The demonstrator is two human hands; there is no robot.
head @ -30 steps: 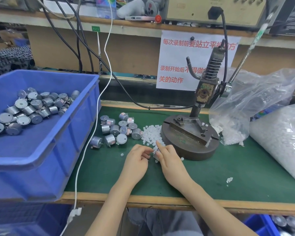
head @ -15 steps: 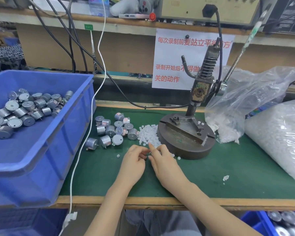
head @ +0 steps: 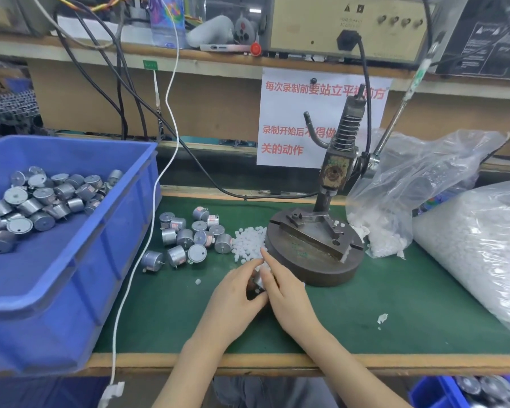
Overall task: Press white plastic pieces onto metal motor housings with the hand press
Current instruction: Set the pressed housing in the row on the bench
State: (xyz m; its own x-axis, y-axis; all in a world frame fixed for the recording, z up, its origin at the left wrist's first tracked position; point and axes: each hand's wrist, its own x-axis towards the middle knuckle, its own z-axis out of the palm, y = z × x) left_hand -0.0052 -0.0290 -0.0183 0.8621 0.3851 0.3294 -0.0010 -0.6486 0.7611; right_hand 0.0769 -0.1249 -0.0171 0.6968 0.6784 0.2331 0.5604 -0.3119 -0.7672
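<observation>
**Got one housing between my fingers, right in front of the press**

Since a moment ago both hands have slid back a touch from the white plastic pieces (head: 248, 244) toward me, and the motor housing (head: 257, 282) shows more plainly between them.

So my left hand (head: 233, 295) comes in from 9 o'clock with its fingers curled round the housing, down near the green mat (head: 395, 304). Can't say if it's actually touching the mat. My right hand (head: 292, 298) comes in from 3 o'clock, fingers bent onto the top of the housing, index finger poking straight out toward 12. No idea if there's a white piece under those fingertips, it's all covered.

From my hands, the pile of white pieces is at 12, right up against the round base of the hand press (head: 315, 248), which sits at 1. The loose motors (head: 189, 234) are scattered at 11, the blue bin (head: 124, 245) with more of them is at 9, and the clear bags (head: 418, 184) are out at 2 to 3.
</observation>
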